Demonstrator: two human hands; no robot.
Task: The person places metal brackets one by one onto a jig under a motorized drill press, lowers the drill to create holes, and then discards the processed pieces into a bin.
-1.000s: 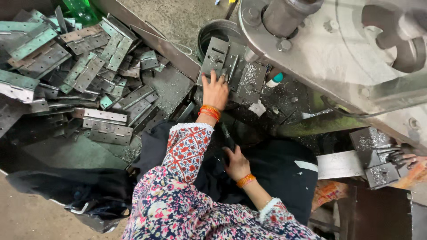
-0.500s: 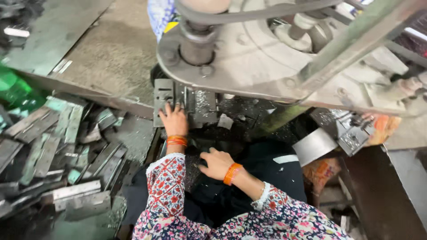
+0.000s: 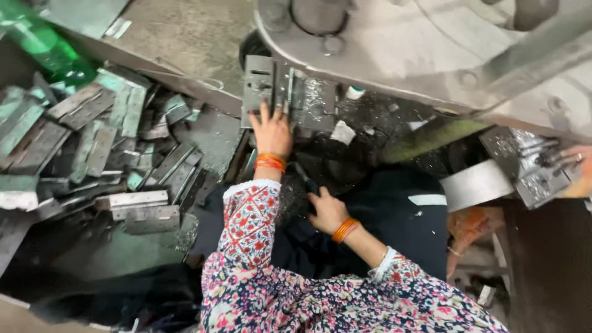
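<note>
Left hand (image 3: 271, 132) lies flat and open on a metal plate (image 3: 259, 86) under the press (image 3: 431, 55), risking crushed fingers; right hand (image 3: 327, 213) rests loosely curled, empty.

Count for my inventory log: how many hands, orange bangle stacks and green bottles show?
Hands: 2, left hand and right hand
Orange bangle stacks: 2, left wrist, right wrist
Green bottle: 1
Total: 5

The scene is lit softly and evenly from above, without hard glare. Faint glints are caught on the metal block (image 3: 290, 92) just beyond the left hand's fingers (image 3: 264, 114). Deep shadow is held around the right hand's fingers (image 3: 314, 198). Slight motion blur is seen towards the frame edges.
</note>
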